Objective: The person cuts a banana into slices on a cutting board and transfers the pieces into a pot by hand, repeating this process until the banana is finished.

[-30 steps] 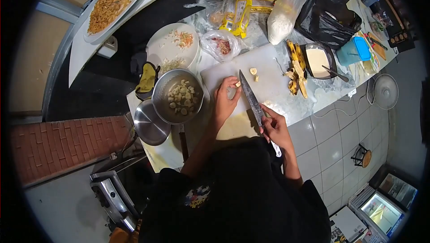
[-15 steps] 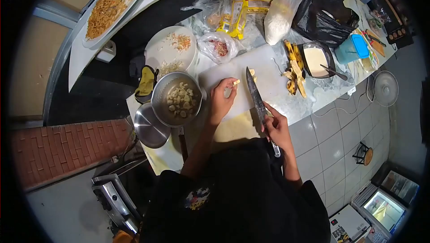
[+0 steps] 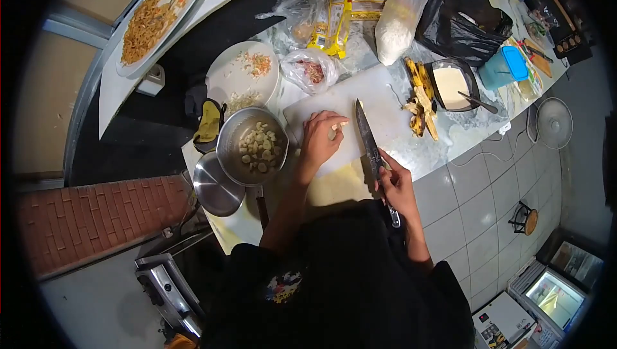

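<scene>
My right hand (image 3: 397, 183) is wrapped round the handle of a long dark-bladed knife (image 3: 368, 135), whose tip points away over the white cutting board (image 3: 385, 101). Over the board's left part, my left hand (image 3: 323, 135) is closed on pale banana pieces (image 3: 333, 132), partly hidden by the fingers. A bit of pale food shows beside the knife tip. Left of my left hand, a metal pot (image 3: 229, 150) holds many cut pale pieces. Banana peels (image 3: 421, 99) lie at the board's right edge.
A black bowl of cream-coloured batter (image 3: 452, 85) with a spoon and a blue-lidded container (image 3: 504, 68) stand right. Behind are a flour bag (image 3: 395, 34), a yellow packet (image 3: 334, 21) and a black bag (image 3: 463, 21). A plate (image 3: 218, 72) and a metal lid (image 3: 218, 185) are left.
My left hand has turned, its fingers now curling over the banana pieces. The pieces that lay beside the blade are mostly no longer visible there. The knife has barely moved.
</scene>
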Tool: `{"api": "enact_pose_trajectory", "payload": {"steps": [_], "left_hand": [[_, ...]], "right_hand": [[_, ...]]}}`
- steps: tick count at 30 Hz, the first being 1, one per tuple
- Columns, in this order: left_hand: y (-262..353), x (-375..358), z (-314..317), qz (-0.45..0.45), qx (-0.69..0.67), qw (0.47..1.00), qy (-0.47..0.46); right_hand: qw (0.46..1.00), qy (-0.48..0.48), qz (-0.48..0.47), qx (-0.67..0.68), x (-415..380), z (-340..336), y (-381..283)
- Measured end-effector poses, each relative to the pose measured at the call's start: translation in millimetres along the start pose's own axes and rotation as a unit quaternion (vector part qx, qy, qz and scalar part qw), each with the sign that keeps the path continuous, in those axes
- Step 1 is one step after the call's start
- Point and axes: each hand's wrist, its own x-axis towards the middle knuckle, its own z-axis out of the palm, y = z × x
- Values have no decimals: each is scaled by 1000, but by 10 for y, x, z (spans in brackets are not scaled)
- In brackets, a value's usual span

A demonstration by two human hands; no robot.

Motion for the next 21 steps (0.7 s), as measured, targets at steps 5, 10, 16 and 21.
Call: {"api": "enact_pose_trajectory", "payload": {"steps": [5,10,16,21], "left_hand": [[114,-3,-126,-1,20,1000,-2],[28,5,-28,-14,42,999,-6],[24,46,-25,-4,28,999,-38],[94,54,-150,12,33,998,-56]], "right_hand": [[1000,-4,1,0,12,0,25],[1000,-2,9,-3,13,14,-14],[1000,6,9,-7,3,16,-11],[1000,6,8,-6,13,9,24]]}}
